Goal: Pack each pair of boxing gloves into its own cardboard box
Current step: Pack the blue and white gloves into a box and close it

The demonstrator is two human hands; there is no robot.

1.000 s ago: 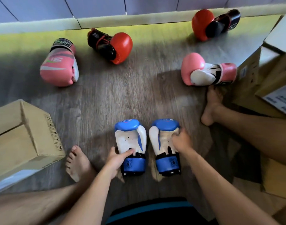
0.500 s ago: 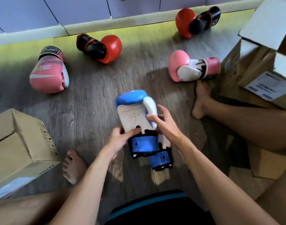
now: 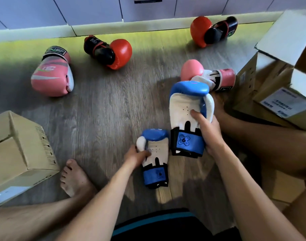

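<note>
Two blue-and-white boxing gloves are in front of me. My right hand [image 3: 207, 131] grips one blue glove [image 3: 187, 108] by its palm and thumb and holds it raised above the floor, palm side up. My left hand [image 3: 135, 156] closes on the thumb edge of the other blue glove [image 3: 155, 153], which lies on the wooden floor. A pink glove [image 3: 52, 73] lies at the left, its mate [image 3: 209, 75] at the right behind the raised glove. Two red-and-black gloves [image 3: 112, 52] [image 3: 211, 31] lie near the wall.
A closed cardboard box [image 3: 18, 153] stands at my left by my left foot [image 3: 74, 178]. Open cardboard boxes [image 3: 279, 70] with white flaps and a label are stacked at the right beyond my right leg. More flat cardboard [image 3: 287, 186] lies at the lower right.
The stacked blue gloves have separated: my right hand lifted one up and to the right, while my left hand moved down onto the other on the floor. The camera has tilted slightly.
</note>
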